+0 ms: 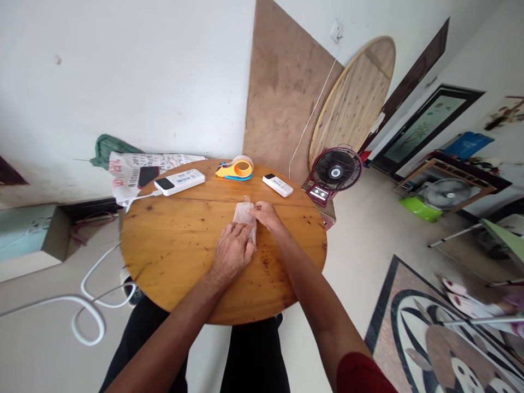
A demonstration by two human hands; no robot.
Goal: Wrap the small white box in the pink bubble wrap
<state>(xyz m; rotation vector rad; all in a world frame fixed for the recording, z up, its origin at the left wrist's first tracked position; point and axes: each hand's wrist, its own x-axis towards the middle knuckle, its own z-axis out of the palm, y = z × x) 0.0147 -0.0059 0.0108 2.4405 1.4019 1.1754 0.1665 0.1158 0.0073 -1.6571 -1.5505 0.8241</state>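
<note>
A small flat, whitish, translucent packet (242,212) lies near the middle of the round wooden table (176,229). My left hand (234,250) rests palm down across its lower part, fingers extended, hiding much of it. At the packet's upper right edge, the thumb and fingers of my right hand (267,215) are pinched together. A short piece of clear tape (246,198) shows at the packet's top end, close to those fingertips. Beyond the packet stands an orange and blue tape dispenser (237,168) with a roll in it.
White devices with dark panels lie on the table, one at left (182,181) with a white cable (102,256) plugged in, another at right (278,185). A dark red fan (335,170) stands beyond the right edge. A printed sack (123,177) lies behind the table's left.
</note>
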